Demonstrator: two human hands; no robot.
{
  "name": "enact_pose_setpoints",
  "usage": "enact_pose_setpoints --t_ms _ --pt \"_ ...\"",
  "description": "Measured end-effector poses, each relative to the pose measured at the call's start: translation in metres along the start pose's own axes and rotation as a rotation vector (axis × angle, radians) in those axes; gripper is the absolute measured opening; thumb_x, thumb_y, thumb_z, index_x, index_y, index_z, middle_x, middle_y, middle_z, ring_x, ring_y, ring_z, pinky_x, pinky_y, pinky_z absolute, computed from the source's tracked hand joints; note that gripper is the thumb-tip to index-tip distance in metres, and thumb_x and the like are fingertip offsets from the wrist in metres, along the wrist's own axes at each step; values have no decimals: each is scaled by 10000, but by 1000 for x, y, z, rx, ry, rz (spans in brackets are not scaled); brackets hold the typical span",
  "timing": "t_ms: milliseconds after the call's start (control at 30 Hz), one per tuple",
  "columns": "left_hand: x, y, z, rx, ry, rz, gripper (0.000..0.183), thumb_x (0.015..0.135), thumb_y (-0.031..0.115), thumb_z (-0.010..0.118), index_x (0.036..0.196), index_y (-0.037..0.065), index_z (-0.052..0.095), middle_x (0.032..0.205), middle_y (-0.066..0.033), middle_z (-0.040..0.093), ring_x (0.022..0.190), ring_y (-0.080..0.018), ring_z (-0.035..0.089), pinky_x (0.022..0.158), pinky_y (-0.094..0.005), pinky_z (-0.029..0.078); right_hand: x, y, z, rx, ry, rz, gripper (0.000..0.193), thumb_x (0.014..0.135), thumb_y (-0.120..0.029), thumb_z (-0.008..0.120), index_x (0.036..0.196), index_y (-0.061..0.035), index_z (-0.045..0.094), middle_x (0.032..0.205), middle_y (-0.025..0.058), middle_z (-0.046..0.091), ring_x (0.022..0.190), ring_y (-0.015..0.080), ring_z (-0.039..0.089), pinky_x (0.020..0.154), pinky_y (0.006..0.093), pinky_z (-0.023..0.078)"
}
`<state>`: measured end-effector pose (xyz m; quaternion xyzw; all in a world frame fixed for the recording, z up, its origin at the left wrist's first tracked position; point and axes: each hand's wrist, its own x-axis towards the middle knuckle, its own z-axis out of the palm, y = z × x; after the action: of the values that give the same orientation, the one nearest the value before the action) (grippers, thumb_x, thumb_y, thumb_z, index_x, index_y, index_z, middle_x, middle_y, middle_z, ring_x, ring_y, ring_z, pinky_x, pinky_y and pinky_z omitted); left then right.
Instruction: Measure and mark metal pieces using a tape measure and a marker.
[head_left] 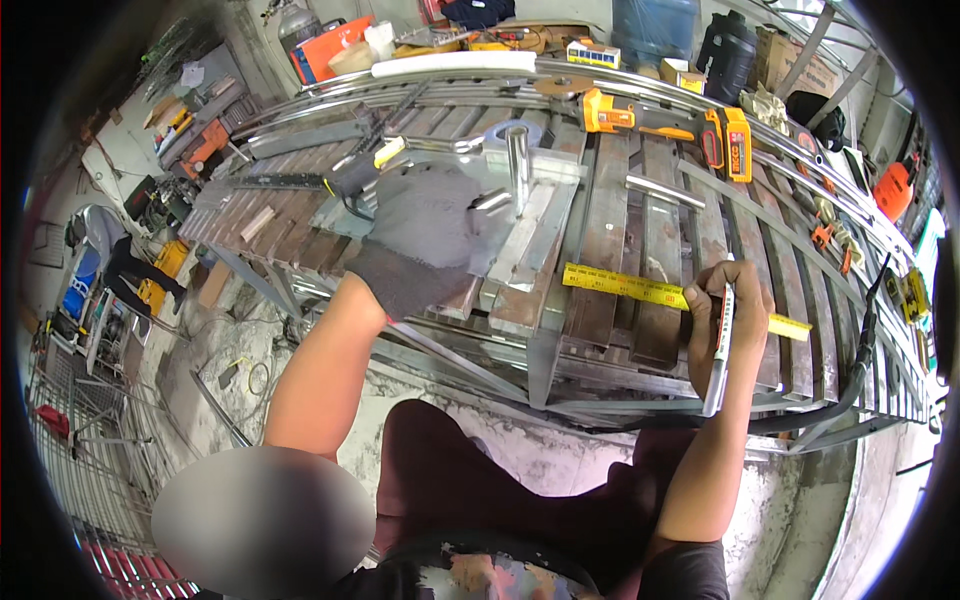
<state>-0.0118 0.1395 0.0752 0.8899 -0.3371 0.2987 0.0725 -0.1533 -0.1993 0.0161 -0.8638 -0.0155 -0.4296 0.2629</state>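
My right hand (728, 300), bare, is closed around a yellow measuring tape strip (625, 285) and a white marker pen (720, 350). The strip lies across the bench slats and sticks out on both sides of the hand, while the pen points down toward me. My left hand (420, 230) wears a dark grey glove and is over the left part of the bench, beside flat metal pieces; its fingers cannot be made out. Right of the glove a shiny metal tube (518, 165) stands upright, with a short tube (490, 202) lying at its foot.
The slatted steel bench (610, 215) carries another loose tube (665, 191) and an orange cordless angle grinder (725, 140). Long metal tubes run along its back edge. A black-and-yellow tool (352, 178) lies left of the glove. A dark cable (850, 395) hangs by the right front edge.
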Motion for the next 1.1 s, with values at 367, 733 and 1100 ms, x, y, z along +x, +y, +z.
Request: enact_pose_setpoints --t_ms 367,733,1100 --pt "37 53 1 -1533 -468 -366 506 1162 345 813 1525 9 708 1194 -44 815 1157 -125 762 972 -318 617 1 0 -5 77 -88 97 293 945 16 854 1026 -74 587 960 99 704 982 359 617 1010 470 486" --pt "48 108 15 -1478 -49 -243 392 1165 243 795 1458 -15 755 1290 -62 833 1129 -137 757 1022 -318 602 -3 6 -5 79 -118 115 271 945 46 857 1079 -108 679 1030 61 761 1112 361 603 1136 485 460" --pt "51 114 -7 -1474 -80 -310 406 1125 208 814 1475 8 769 1303 -33 808 1188 -122 712 1075 -336 570 0 6 -2 124 -39 -33 338 801 118 703 1029 -117 619 956 74 717 961 357 694 1091 477 355"
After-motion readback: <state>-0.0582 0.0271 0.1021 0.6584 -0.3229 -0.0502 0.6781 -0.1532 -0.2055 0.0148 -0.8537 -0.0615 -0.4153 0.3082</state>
